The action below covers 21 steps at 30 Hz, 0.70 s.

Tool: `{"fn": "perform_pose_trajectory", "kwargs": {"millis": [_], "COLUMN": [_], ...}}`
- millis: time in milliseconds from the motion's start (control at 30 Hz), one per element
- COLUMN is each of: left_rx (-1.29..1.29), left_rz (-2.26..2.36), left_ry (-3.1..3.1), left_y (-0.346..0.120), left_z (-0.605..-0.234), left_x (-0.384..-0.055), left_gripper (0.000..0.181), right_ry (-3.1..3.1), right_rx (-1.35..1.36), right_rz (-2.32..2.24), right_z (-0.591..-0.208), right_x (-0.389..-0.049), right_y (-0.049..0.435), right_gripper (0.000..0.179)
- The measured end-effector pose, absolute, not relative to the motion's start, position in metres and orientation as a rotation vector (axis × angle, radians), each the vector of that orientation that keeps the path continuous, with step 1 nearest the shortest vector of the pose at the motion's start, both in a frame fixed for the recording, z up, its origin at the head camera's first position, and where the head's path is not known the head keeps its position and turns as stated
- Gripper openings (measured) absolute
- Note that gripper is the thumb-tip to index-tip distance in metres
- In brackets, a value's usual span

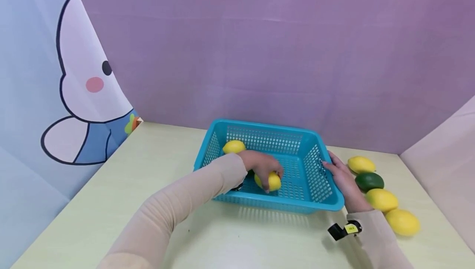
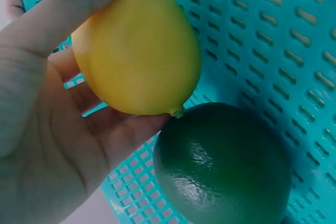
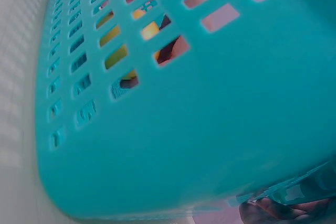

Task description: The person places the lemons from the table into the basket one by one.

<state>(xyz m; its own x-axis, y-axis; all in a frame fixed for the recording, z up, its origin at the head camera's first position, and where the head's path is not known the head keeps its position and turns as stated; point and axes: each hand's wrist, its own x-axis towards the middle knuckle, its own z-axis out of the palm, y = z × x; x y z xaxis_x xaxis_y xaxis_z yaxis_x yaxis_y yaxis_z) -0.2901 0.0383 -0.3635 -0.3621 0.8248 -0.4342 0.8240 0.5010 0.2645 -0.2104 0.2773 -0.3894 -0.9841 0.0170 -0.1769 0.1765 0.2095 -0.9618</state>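
A turquoise perforated plastic basket [image 1: 267, 128] stands on the table. Inside it, my left hand [image 1: 262, 164] grips a yellow lemon [image 1: 273, 182]; the left wrist view has the thumb over the lemon [image 2: 142, 51] and the fingers beneath. Touching that lemon's tip is a glossy dark green lime-like fruit [image 2: 223, 166], mostly hidden by my arm in the head view. Another lemon [image 1: 234, 146] lies at the basket's back left. My right hand [image 1: 349, 186] holds the basket's right rim; in the right wrist view, some fingers [image 3: 283, 211] show below the basket wall [image 3: 210, 129].
To the right of my right hand, a row of fruit lies on the table [image 1: 156, 157]: a lemon [image 1: 361, 164] at the back, a dark green fruit [image 1: 369, 182], then two more lemons [image 1: 403, 222]. A purple cloth [image 1: 259, 54] hangs behind, with cloth at both sides.
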Motion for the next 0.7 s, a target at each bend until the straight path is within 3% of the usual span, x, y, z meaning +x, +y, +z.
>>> {"fn": "perform_pose_trajectory", "kwargs": {"millis": [700], "left_rx": [1.246], "left_rz": [-0.056], "left_ry": [2.239], "left_y": [0.0351], "left_z": [-0.368], "left_x": [-0.2888], "left_gripper": [0.052], "right_ry": [2.308], "right_rx": [0.19], "right_rz": [-1.897], "right_z": [-0.3926], "right_x": [-0.2106], "right_y": [0.2743], "right_gripper": [0.06]}}
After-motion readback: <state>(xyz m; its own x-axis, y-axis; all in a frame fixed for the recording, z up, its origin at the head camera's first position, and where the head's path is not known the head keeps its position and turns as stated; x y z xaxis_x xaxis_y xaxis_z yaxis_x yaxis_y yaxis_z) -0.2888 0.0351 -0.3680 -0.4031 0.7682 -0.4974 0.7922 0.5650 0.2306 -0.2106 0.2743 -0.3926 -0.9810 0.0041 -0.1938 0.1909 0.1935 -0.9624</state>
